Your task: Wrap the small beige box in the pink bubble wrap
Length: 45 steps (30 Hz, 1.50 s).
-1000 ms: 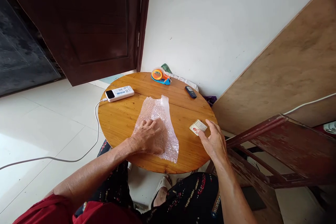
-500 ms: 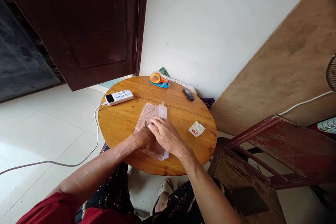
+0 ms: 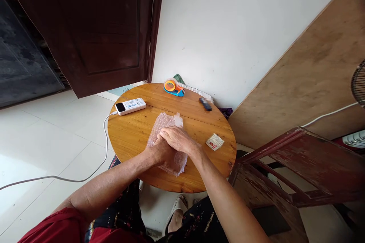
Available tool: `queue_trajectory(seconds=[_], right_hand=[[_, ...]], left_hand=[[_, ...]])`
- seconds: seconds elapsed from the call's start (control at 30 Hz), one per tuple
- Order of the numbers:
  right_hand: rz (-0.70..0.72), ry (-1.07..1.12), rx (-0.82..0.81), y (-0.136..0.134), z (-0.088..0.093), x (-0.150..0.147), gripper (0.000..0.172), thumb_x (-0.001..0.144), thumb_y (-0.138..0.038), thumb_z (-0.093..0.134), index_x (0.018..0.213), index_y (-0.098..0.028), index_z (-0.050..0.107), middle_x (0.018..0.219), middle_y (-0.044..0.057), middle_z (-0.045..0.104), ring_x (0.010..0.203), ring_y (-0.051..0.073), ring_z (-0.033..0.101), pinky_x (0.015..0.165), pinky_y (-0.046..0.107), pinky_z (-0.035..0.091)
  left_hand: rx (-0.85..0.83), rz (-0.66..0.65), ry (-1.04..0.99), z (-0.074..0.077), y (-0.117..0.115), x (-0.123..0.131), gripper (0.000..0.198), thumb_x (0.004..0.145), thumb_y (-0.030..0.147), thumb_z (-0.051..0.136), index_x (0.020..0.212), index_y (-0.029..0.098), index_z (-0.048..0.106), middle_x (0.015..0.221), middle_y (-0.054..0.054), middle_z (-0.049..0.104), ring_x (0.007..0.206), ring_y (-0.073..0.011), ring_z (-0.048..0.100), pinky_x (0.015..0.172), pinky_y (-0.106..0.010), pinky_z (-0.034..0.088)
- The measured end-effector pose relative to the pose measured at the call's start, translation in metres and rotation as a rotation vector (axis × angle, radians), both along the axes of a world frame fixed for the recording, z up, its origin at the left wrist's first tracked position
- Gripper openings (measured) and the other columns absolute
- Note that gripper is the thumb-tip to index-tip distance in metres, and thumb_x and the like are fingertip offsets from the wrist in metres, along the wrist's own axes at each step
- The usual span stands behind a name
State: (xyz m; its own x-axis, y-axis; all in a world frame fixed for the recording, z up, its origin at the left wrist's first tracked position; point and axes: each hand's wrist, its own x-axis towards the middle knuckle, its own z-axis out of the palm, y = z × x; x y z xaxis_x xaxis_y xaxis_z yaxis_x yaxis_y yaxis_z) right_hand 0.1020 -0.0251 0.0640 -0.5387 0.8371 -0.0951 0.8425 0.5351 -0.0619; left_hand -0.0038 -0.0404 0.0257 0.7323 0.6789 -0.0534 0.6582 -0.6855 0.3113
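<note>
A bubble wrap bundle [image 3: 163, 120] lies on the round wooden table [image 3: 125, 133], with a strip of clear tape [image 3: 178, 120] at its far right corner. What it wraps, if anything, I cannot make out. My left hand [image 3: 164, 152] presses down on the middle of the bundle, its fingers mostly hidden. Across it rests my right hand [image 3: 177, 139], fingers stretched out and lying over the back of the left. To the right of both hands is a small printed paper box [image 3: 215, 142].
A tape dispenser [image 3: 173, 87] stands at the far edge, and a blurred dark object [image 3: 205, 104] lies right of it. A white power bank [image 3: 130, 106] with a cable [image 3: 106, 136] sits at the left. A wooden chair [image 3: 285, 167] stands right.
My right hand has slid a little to the left, further over my left hand. The near end of the bubble wrap has shifted slightly right, and the view has moved a little.
</note>
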Motion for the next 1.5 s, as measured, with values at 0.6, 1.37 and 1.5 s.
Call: queue_trajectory(seconds=[0.6,1.37,1.5], right_hand=[[-0.377,-0.057,-0.030,-0.029,-0.014,0.089,0.042,0.086,-0.033,0.063,0.124,-0.016,0.061,0.138,0.017,0.057,0.128,0.033,0.051,0.103,0.050,0.036],[-0.862,0.411,0.129,-0.060,-0.013,0.158,0.039,0.080,-0.041,0.062,0.112,-0.021,0.063,0.108,0.012,0.072,0.102,0.031,0.066,0.086,0.043,0.049],[-0.615,1.012,-0.070,-0.059,0.000,0.107,0.045,0.077,-0.046,0.067,0.115,-0.023,0.059,0.114,0.009,0.071,0.100,0.026,0.068,0.086,0.038,0.052]], left_hand=[[-0.003,-0.100,0.166,0.015,0.012,-0.013,0.087,0.069,0.060,0.072,0.144,0.026,0.042,0.157,-0.018,0.033,0.142,-0.0438,0.030,0.105,-0.072,0.029],[0.110,-0.173,-0.088,-0.011,-0.026,0.006,0.066,0.083,0.059,0.059,0.139,0.026,0.048,0.148,-0.016,0.041,0.137,-0.0405,0.033,0.108,-0.076,0.021],[0.123,-0.169,-0.076,-0.014,-0.027,0.006,0.070,0.084,0.061,0.056,0.143,0.025,0.044,0.150,-0.016,0.038,0.139,-0.0419,0.029,0.109,-0.077,0.018]])
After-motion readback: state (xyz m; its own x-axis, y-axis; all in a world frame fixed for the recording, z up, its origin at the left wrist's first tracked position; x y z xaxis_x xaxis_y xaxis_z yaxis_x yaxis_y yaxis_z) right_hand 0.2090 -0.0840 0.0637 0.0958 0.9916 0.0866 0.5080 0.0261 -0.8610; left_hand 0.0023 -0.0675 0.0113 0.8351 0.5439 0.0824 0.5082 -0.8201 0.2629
